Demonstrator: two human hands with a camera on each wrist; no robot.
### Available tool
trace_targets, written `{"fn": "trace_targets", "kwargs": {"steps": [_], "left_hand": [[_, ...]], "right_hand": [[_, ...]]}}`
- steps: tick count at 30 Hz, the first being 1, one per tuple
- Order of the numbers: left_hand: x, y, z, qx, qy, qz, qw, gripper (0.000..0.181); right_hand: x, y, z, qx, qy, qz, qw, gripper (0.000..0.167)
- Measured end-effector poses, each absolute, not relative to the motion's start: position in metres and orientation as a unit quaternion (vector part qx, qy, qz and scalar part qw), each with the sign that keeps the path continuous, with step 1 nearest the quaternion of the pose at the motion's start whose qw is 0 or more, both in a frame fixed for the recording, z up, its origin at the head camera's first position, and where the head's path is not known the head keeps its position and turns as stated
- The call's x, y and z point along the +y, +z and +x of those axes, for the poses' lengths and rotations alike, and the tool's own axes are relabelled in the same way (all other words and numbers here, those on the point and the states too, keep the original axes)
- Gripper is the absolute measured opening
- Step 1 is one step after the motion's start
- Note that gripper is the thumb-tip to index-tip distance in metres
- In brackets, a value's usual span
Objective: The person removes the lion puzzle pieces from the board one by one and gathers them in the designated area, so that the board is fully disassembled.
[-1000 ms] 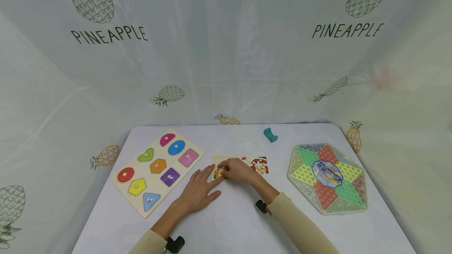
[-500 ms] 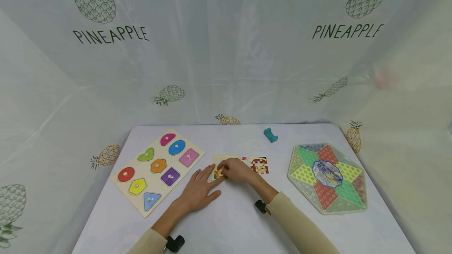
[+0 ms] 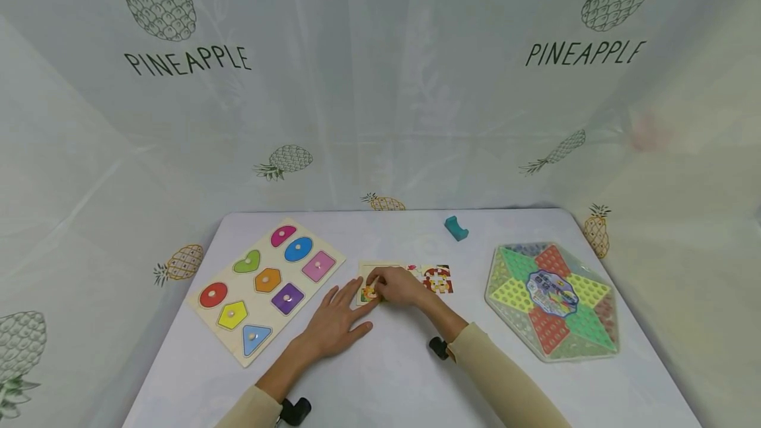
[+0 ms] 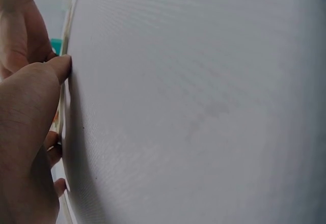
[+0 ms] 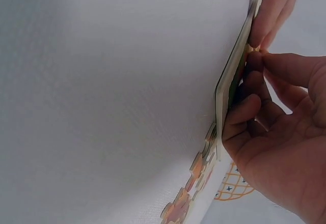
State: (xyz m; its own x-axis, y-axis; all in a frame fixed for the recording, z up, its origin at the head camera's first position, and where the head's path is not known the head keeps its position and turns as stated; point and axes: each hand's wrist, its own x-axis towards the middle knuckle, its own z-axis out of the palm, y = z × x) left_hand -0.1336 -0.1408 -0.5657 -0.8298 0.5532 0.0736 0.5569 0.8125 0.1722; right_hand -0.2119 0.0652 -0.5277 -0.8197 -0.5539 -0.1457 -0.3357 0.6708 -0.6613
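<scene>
A small wooden jigsaw tray (image 3: 378, 263) lies mid-table in the head view, with colourful puzzle pieces (image 3: 366, 292) in its lower left. My left hand (image 3: 333, 320) lies palm down with its fingers straight, the fingertips touching the tray's left and near edge. Over the tray, my right hand (image 3: 399, 286) has thumb and index finger pinched together. In the right wrist view the right hand (image 5: 285, 132) pinches a small puzzle piece, mostly covered by the fingertips, beside the tray edge (image 5: 220, 102). Red and yellow jigsaw pieces (image 3: 436, 279) lie right of the tray.
A wooden shape board (image 3: 267, 289) with knobbed coloured pieces lies at the left. A hexagonal Chinese checkers box (image 3: 553, 301) is at the right. Near the far edge sits a teal curved block (image 3: 456, 228). A pineapple-print curtain (image 3: 380, 84) hangs behind the white table (image 3: 404, 382).
My right fingers have shifted very slightly over the tray, showing a bit more of the pieces there. The left hand stays where it was.
</scene>
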Motion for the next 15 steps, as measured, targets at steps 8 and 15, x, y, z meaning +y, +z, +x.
{"fn": "trace_targets", "kwargs": {"steps": [8, 15], "left_hand": [[-0.1409, -0.5656, -0.1333, -0.951, -0.094, -0.295, 0.014, 0.054], [-0.1414, -0.5656, -0.1330, -0.950, -0.094, -0.297, 0.019, 0.054]], "right_hand": [[0.0660, -0.5275, -0.2114, 0.892, -0.338, -0.244, 0.174, 0.020], [0.0662, -0.5263, -0.2113, 0.893, -0.337, -0.243, 0.174, 0.020]]}}
